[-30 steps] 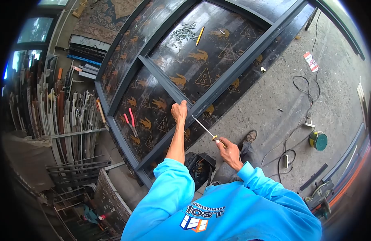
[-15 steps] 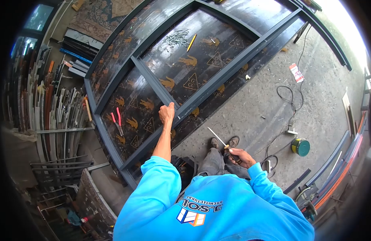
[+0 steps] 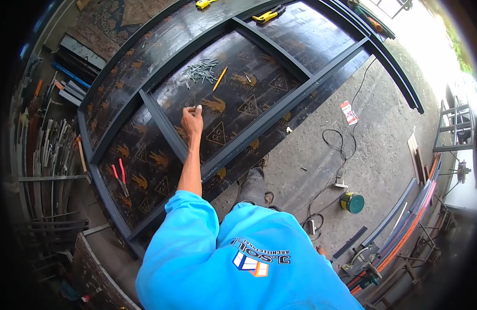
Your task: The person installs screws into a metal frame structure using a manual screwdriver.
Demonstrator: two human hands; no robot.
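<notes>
My left hand (image 3: 192,121) is over the dark printed board, just beyond a grey crossbar (image 3: 165,124). Its fingers are curled together; whatever they hold is too small to make out. A pile of screws (image 3: 201,71) and a yellow pencil (image 3: 220,79) lie on the board beyond it. Red-handled pliers (image 3: 120,176) rest to its left. Only a bit of my right hand (image 3: 320,250) shows past my blue sleeve at the lower right, its fingers mostly hidden.
The grey metal frame (image 3: 280,111) spans the board. Yellow tools (image 3: 268,15) lie at its far side. On the floor at the right are a cable (image 3: 346,147), a green-lidded tub (image 3: 352,203) and long profiles (image 3: 404,227). More profiles (image 3: 52,150) stand at the left.
My left hand has moved from the frame joint towards the screws. My right hand, earlier holding a screwdriver, has dropped back nearly out of sight. The view has shifted and one foot has stepped forward.
</notes>
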